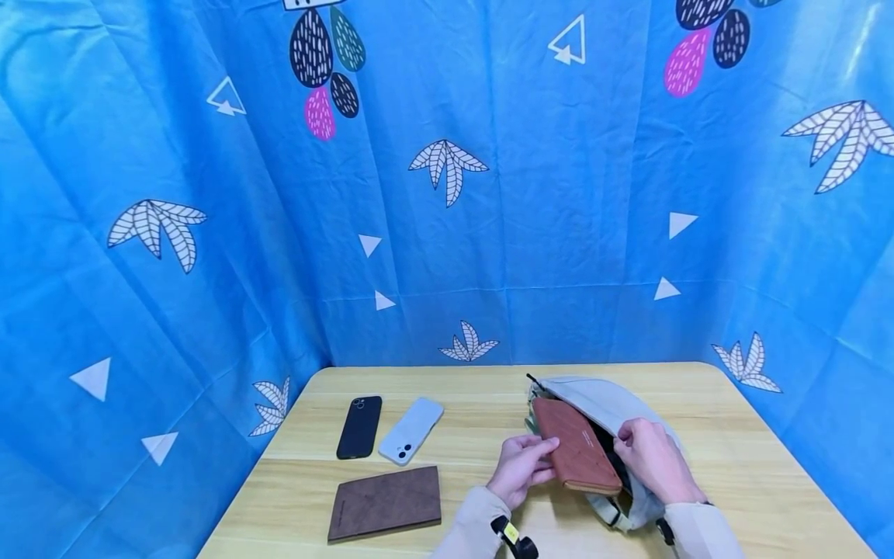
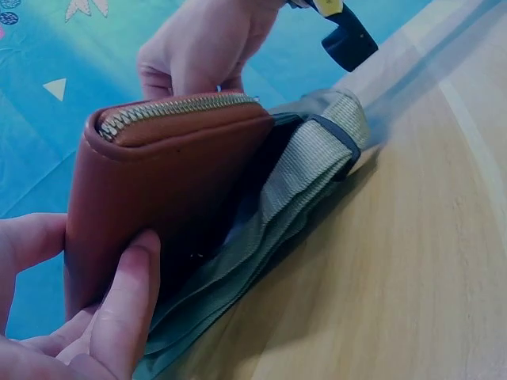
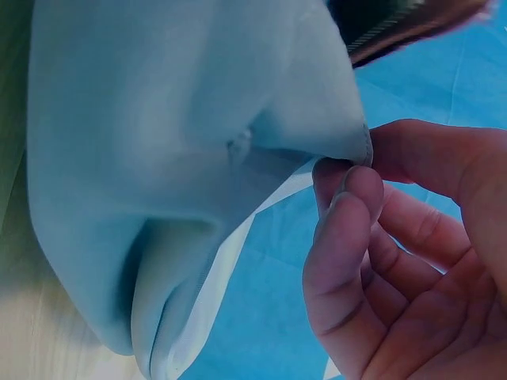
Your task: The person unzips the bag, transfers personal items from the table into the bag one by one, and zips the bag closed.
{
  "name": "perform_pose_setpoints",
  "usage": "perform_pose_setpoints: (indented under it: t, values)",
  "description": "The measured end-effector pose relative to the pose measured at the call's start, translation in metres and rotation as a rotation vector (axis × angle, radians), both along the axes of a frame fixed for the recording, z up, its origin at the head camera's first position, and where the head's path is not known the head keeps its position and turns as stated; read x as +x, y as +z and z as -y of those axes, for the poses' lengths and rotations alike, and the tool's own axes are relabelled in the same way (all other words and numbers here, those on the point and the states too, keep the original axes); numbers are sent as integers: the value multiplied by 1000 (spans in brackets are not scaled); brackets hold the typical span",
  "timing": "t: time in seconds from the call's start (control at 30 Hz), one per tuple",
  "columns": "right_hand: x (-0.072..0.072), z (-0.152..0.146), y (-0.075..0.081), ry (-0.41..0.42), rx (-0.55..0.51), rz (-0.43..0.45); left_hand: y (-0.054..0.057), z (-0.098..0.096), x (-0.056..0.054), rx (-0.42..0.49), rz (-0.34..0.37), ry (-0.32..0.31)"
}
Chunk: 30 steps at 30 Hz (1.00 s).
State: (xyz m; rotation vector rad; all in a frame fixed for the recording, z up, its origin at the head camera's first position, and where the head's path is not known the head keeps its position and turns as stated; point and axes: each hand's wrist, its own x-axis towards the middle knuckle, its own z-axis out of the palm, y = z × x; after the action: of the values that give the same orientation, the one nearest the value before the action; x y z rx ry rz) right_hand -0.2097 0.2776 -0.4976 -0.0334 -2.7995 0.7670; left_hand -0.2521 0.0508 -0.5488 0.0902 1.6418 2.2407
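Note:
My left hand [image 1: 520,469] pinches a reddish-brown zip wallet [image 1: 576,446] by its left edge, thumb on one face and fingers on the other. A metal zipper [image 2: 182,109] runs along the wallet's end in the left wrist view. The wallet sits partly inside the mouth of a pale grey fabric bag [image 1: 601,400], which lies on the table at the right. With my right hand [image 1: 653,460] I pinch the edge of the bag's opening between thumb and fingers, holding it apart from the wallet. The bag's inside is mostly dark and hidden behind the wallet.
On the left of the wooden table [image 1: 279,497] lie a black phone [image 1: 359,427] and a pale phone [image 1: 412,431]. A dark brown flat wallet or notebook [image 1: 386,505] lies in front of them. A blue patterned curtain [image 1: 559,233] surrounds the table's back and sides.

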Motion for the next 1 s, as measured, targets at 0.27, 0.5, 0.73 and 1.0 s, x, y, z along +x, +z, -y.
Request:
perform_pose_setpoints:
  t: [0.27, 0.5, 0.73, 1.0]
  values:
    - [0, 2, 3, 3, -4, 10, -2, -7, 0, 0, -1, 45]
    - [0, 4, 3, 11, -15, 9, -6, -12, 1, 2, -8, 74]
    - [1, 7, 2, 26, -57, 33, -5, -15, 4, -5, -11, 93]
    - [2, 10, 2, 25, -67, 53, -3, -19, 6, -19, -7, 119]
